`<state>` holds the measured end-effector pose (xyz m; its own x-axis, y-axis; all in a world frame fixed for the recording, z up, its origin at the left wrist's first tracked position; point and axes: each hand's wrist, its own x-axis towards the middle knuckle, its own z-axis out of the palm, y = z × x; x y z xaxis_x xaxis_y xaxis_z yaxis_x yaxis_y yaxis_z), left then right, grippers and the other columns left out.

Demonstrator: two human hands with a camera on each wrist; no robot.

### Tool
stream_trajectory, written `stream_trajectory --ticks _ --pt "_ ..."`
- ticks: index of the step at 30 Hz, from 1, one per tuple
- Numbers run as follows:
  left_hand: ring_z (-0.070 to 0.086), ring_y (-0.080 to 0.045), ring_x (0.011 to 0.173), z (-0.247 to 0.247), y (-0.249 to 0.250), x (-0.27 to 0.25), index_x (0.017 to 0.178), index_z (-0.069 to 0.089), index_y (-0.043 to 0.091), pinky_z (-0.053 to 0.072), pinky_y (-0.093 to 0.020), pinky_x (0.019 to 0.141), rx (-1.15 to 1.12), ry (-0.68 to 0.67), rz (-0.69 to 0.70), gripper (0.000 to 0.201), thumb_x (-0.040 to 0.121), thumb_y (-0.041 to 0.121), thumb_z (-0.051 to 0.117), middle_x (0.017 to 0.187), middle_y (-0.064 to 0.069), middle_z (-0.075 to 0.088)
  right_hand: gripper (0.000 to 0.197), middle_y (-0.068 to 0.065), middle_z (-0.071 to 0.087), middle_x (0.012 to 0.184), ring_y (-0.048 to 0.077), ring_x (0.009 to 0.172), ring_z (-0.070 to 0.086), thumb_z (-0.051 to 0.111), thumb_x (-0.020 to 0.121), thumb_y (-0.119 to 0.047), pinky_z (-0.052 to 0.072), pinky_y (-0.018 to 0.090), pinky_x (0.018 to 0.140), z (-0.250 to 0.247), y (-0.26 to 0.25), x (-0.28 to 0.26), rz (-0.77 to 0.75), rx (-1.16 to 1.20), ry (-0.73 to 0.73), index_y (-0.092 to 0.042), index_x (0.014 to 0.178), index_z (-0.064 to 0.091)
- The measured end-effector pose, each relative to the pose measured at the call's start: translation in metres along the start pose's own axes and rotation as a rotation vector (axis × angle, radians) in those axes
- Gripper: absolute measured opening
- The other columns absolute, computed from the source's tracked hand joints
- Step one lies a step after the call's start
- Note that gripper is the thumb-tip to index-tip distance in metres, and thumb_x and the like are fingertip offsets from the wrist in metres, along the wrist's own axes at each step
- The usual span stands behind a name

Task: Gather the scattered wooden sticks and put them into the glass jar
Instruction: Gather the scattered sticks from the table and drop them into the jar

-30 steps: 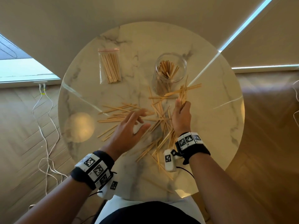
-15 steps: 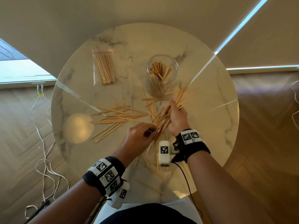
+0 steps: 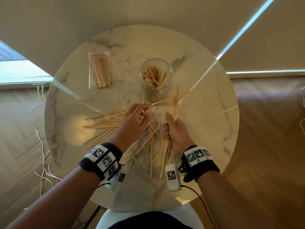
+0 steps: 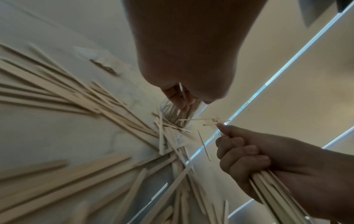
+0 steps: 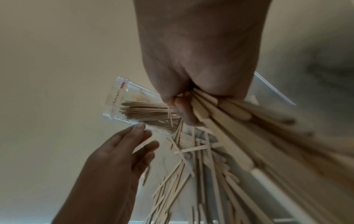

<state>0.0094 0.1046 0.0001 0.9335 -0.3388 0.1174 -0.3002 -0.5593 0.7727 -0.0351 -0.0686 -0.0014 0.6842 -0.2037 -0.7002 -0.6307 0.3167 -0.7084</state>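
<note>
my right hand point(image 3: 175, 131) fists a bundle of sticks point(image 3: 176, 103), thumb up; my left hand point(image 3: 132, 121) reaches flat, fingers loose, over scattered sticks point(image 3: 105, 124).

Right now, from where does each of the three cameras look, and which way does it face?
Head: above, facing down on the marble table; both forearms, left hand and right hand show.
Left wrist: under the left palm, facing along the fingers over scattered sticks.
Right wrist: under the right palm, facing its gripped bundle of sticks.
Shared: each wrist view shows the other hand; the plastic bag shows in head and right wrist.
</note>
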Motion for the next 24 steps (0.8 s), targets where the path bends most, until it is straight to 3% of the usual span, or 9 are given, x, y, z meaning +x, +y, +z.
stream_trajectory --ticks 3,5,7,9,11,14,18,20,24 --pt "0.064 -0.028 0.100 0.022 0.012 0.019 0.144 0.050 0.010 0.058 -0.047 0.088 0.059 -0.138 -0.193 0.048 0.103 0.033 0.060 0.135 -0.014 0.054 0.040 -0.001 0.040 0.057 0.012 0.043 0.031 0.058 0.102 -0.042 0.028 0.023 0.040 -0.012 -0.004 -0.008 0.032 -0.035 -0.051 -0.022 0.070 0.046" --pt "0.061 -0.037 0.116 0.035 0.016 0.026 0.150 0.041 0.011 0.054 -0.049 0.097 0.151 -0.246 -0.220 0.059 0.102 0.040 0.059 0.144 -0.017 0.048 0.035 -0.001 0.039 0.059 0.012 0.045 0.030 0.058 0.102 -0.041 0.026 0.023 0.041 -0.020 -0.005 -0.012 0.051 -0.049 -0.113 -0.022 0.075 0.050" --pt "0.058 -0.035 0.124 0.043 0.019 0.031 0.150 0.039 0.012 0.050 -0.045 0.099 0.171 -0.334 -0.210 0.057 0.103 0.040 0.056 0.143 -0.016 0.051 0.028 0.000 0.039 0.060 0.013 0.046 0.029 0.057 0.103 -0.040 0.025 0.023 0.041 -0.026 -0.007 -0.013 0.074 -0.049 -0.167 -0.021 0.083 0.050" --pt "0.062 -0.027 0.113 0.044 0.022 0.037 0.144 0.045 0.015 0.048 -0.037 0.091 0.092 -0.393 -0.251 0.041 0.107 0.033 0.048 0.125 -0.009 0.062 0.026 0.000 0.040 0.061 0.013 0.047 0.030 0.057 0.103 -0.040 0.026 0.022 0.040 -0.032 -0.009 -0.012 0.084 -0.062 -0.200 -0.021 0.086 0.050" --pt "0.061 -0.013 0.089 0.044 0.027 0.039 0.131 0.056 0.014 0.048 -0.028 0.083 0.014 -0.380 -0.291 0.028 0.110 0.026 0.040 0.099 0.001 0.064 0.028 0.000 0.041 0.061 0.012 0.047 0.031 0.057 0.103 -0.040 0.027 0.022 0.040 -0.036 -0.009 -0.007 0.076 -0.075 -0.201 -0.021 0.085 0.048" --pt "0.054 0.000 0.081 0.043 0.034 0.034 0.118 0.063 0.015 0.040 -0.007 0.073 -0.017 -0.332 -0.308 0.027 0.111 0.022 0.038 0.092 0.013 0.059 0.027 -0.002 0.042 0.062 0.011 0.048 0.033 0.057 0.103 -0.041 0.029 0.022 0.042 -0.040 -0.011 -0.001 0.063 -0.070 -0.199 -0.022 0.085 0.049" --pt "0.057 -0.007 0.079 0.043 0.047 0.026 0.101 0.064 0.014 0.038 -0.008 0.066 -0.083 -0.325 -0.386 0.030 0.111 0.025 0.037 0.088 0.005 0.063 0.024 -0.003 0.044 0.062 0.010 0.049 0.037 0.059 0.102 -0.041 0.033 0.024 0.045 -0.037 -0.015 0.004 0.040 -0.164 -0.248 -0.021 0.089 0.055" --pt "0.055 -0.002 0.075 0.042 0.050 0.026 0.091 0.058 0.020 0.039 -0.008 0.063 -0.055 -0.344 -0.424 0.029 0.111 0.030 0.040 0.082 0.010 0.060 0.025 -0.003 0.043 0.061 0.011 0.049 0.036 0.060 0.102 -0.033 0.033 0.025 0.045 -0.037 -0.017 0.006 0.027 -0.222 -0.265 -0.021 0.083 0.050" --pt "0.052 -0.003 0.072 0.035 0.044 0.028 0.091 0.054 0.018 0.036 -0.017 0.061 -0.019 -0.345 -0.426 0.027 0.111 0.029 0.039 0.081 0.008 0.057 0.027 -0.004 0.041 0.058 0.009 0.048 0.033 0.065 0.099 -0.021 0.029 0.023 0.043 -0.042 -0.021 0.008 0.029 -0.158 -0.274 -0.022 0.078 0.048"
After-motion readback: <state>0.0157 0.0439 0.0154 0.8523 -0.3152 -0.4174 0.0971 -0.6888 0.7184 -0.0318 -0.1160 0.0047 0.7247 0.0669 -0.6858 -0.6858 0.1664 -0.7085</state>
